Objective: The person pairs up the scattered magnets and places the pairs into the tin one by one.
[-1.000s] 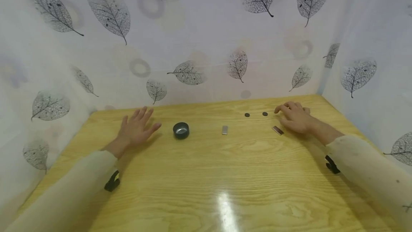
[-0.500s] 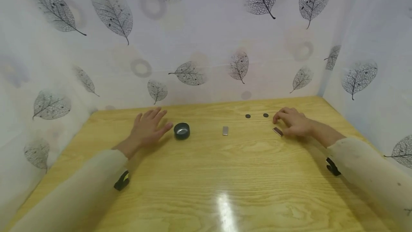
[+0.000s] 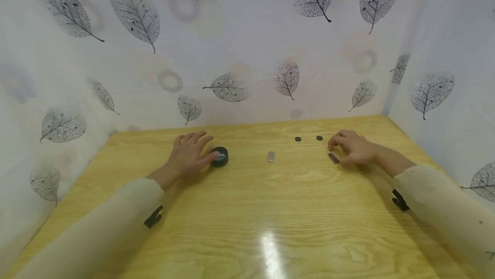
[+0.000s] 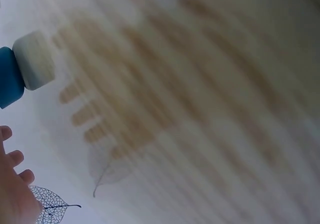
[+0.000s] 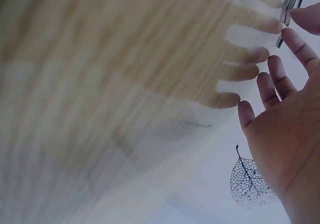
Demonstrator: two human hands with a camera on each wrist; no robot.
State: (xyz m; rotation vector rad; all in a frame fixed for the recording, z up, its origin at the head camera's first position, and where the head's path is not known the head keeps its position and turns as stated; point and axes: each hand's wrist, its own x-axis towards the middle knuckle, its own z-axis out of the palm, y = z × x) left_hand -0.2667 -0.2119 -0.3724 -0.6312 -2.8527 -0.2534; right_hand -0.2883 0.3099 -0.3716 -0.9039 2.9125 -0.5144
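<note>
My left hand is beside a small dark round bowl, its thumb extended over the bowl's left part in the head view. Whether the thumb touches it cannot be told. In the left wrist view the bowl shows blue at the left edge, above the fingertips of my left hand. My right hand has bent fingers close to a small dark rectangular bar. From the right wrist, the bar looks metallic, with the thumb of my right hand overlapping its end. No grip on it is visible.
A small silver rectangular bar lies mid-table. Two dark discs, a left one and a right one, lie farther back. The glossy wooden table meets leaf-printed cloth at its back and sides.
My left hand has moved right until its thumb reached over the bowl. My right hand's thumb has come forward to the dark bar. The bowl, bars and discs stay in place.
</note>
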